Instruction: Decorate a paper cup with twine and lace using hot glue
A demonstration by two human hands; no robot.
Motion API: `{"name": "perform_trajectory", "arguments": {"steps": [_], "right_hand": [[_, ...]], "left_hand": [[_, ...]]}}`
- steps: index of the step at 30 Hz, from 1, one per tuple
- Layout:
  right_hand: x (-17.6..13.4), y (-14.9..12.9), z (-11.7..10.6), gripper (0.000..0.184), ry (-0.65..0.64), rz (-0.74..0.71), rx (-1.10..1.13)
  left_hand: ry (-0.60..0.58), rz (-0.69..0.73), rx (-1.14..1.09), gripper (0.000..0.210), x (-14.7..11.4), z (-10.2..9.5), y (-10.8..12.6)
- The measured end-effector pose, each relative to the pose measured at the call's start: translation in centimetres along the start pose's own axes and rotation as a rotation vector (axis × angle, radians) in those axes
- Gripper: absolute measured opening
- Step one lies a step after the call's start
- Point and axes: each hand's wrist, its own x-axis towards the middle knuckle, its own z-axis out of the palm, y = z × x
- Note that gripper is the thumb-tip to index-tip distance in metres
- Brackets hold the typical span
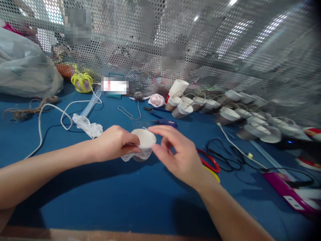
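A small paper cup [144,138] with a cream inside is held above the blue table, its mouth tilted up towards me. White lace trim [132,154] runs round the outside, covering part of a greyish wall. My left hand [116,142] pinches the cup's left rim and the lace, thumb outside and fingers reaching over the edge. At the right rim, my right hand [175,152] has its forefinger and thumb apart, their tips at or very near the cup. A loose length of white lace [87,126] lies left of the hands.
Behind the cup lie a blue glue gun [165,123], pliers [157,109], a grey yarn ball [138,96] and a pink fabric rose [156,100]. Several finished-looking cups [182,109] stand back right. Red-handled scissors [210,160], black cable [227,157] and a purple power strip [286,192] lie right.
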Motion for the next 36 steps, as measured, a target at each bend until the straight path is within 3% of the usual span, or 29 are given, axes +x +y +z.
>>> {"name": "perform_trajectory", "arguments": {"steps": [4,8,11,18,24,27,30,32,34,36], "right_hand": [[-0.3,-0.3,1.0,0.015,-0.168,-0.066,-0.136],[-0.1,0.0,0.8,0.016,-0.148,-0.131,-0.232],[0.2,0.2,0.0,0.016,-0.129,-0.155,-0.243],[0.3,0.4,-1.3,0.012,-0.159,-0.072,-0.034],[0.3,1.1,-1.6,0.010,-0.206,-0.079,0.126],[0.3,0.9,-1.9,0.002,-0.200,-0.096,0.080],[0.1,0.2,-1.9,0.020,-0.154,-0.127,-0.072],[-0.1,-0.3,-1.6,0.019,-0.147,-0.164,-0.188],[-0.2,-0.5,-1.3,0.010,-0.175,-0.190,-0.283],[-0.2,-0.5,-1.2,0.014,-0.198,-0.207,-0.336]], "left_hand": [[0.001,0.002,0.078,0.020,-0.2,1.0,0.2],[0.024,-0.049,0.089,0.015,-0.2,1.1,0.3],[0.034,-0.102,-0.004,0.025,-0.1,0.7,0.2],[-0.068,-0.115,-0.357,0.028,0.1,-0.6,-1.0],[-0.125,-0.043,-0.445,0.019,0.1,-0.9,-0.8],[-0.041,0.038,-0.381,0.017,0.1,-0.3,-0.5],[0.087,0.062,-0.289,0.018,0.0,1.0,-0.3],[0.154,0.042,-0.260,0.020,-0.1,2.0,-0.1],[0.187,0.025,-0.250,0.023,-0.3,2.6,0.1],[0.176,0.021,-0.273,0.023,-0.3,2.6,0.3]]}}
